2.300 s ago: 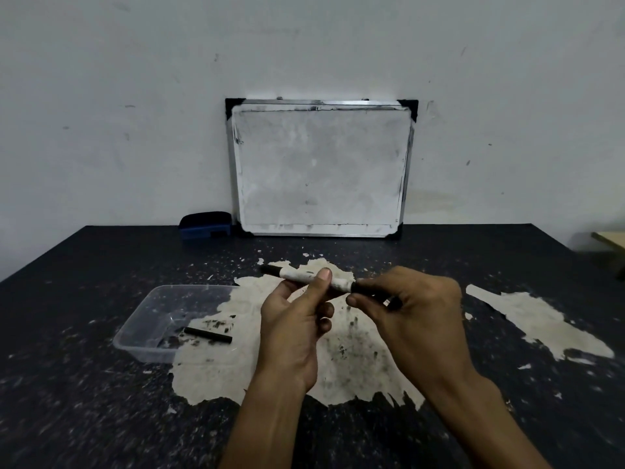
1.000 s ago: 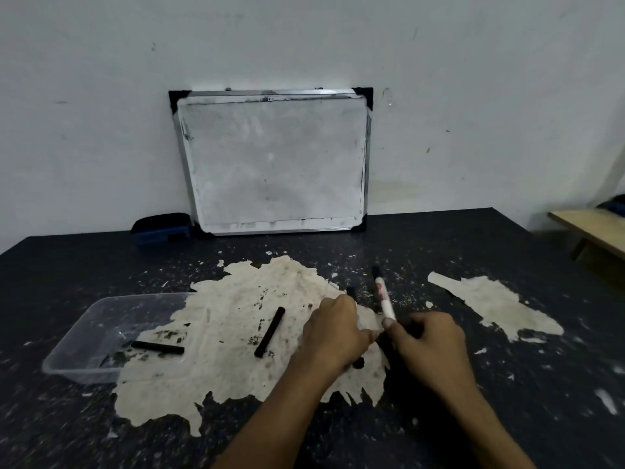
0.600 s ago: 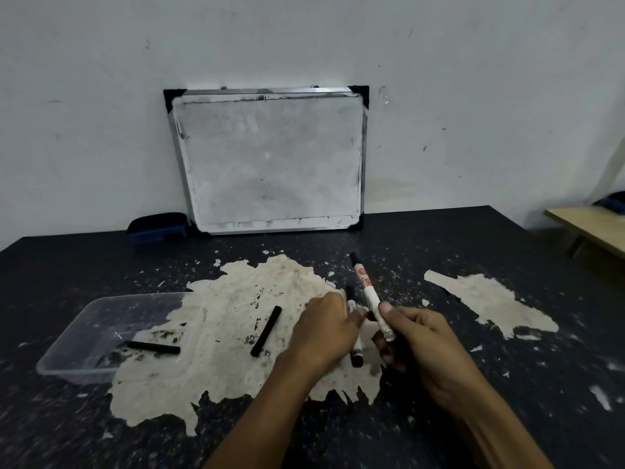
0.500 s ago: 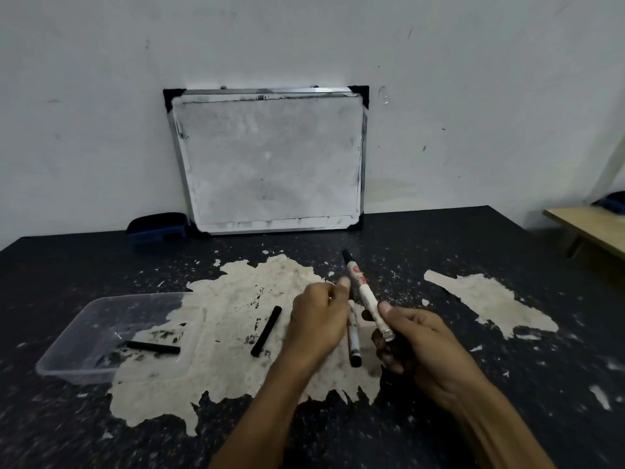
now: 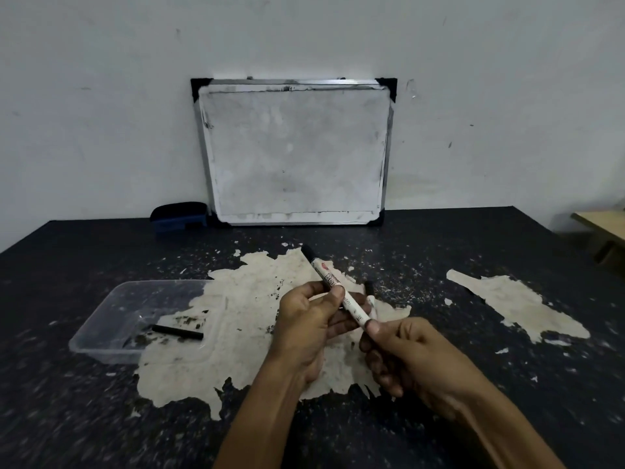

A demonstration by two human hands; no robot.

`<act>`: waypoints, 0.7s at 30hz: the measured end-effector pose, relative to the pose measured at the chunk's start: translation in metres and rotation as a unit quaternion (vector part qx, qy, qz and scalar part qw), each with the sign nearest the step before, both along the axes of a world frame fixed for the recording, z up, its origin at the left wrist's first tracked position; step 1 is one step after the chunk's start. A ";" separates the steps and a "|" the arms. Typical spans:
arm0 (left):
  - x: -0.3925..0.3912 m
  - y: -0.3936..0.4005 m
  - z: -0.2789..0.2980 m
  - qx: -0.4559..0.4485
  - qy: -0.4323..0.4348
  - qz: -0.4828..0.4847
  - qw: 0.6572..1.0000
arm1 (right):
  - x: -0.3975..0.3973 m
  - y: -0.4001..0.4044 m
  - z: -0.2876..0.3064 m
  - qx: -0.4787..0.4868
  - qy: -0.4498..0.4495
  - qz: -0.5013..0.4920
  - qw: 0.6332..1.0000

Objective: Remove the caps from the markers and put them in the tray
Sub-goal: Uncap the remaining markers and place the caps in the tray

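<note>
I hold a white marker with a black far end slanted above the table, pointing up and to the left. My left hand grips its barrel between thumb and fingers. My right hand pinches its near end, which the fingers hide. A second white marker lies on the table just behind my hands, partly hidden. The clear plastic tray sits to the left with one black cap lying in it.
The black table has large pale patches of peeled surface. A whiteboard leans on the wall at the back, with a blue eraser beside it. A wooden surface shows at the far right.
My left hand let go of the marker lying on the table and took hold of the barrel of the one in my right hand. That marker tilted further left. The loose black cap is now hidden.
</note>
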State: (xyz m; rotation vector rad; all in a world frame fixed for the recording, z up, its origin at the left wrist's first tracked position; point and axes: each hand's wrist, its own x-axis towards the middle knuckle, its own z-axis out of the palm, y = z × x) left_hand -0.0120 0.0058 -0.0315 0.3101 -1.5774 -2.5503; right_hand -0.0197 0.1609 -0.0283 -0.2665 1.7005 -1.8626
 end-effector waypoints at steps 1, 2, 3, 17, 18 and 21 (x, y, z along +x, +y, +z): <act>0.001 -0.001 0.000 -0.001 -0.003 0.015 1.000 | 0.002 -0.003 0.002 0.034 0.047 -0.009 0.998; 0.001 -0.001 0.001 0.002 -0.004 0.029 1.000 | 0.004 -0.007 0.003 0.070 0.097 -0.022 0.993; 0.001 -0.002 0.002 0.005 -0.004 0.043 0.999 | 0.005 -0.010 0.005 0.108 0.151 -0.035 0.982; 0.002 -0.046 0.005 0.166 -0.043 0.186 0.967 | 0.001 -0.015 -0.012 0.398 0.463 -0.215 0.762; 0.001 -0.048 0.003 0.190 -0.045 0.174 0.965 | -0.004 -0.011 -0.014 0.435 0.437 -0.230 0.753; 0.000 -0.050 0.000 0.229 -0.041 0.132 0.964 | -0.017 0.000 -0.025 0.517 0.363 -0.246 0.735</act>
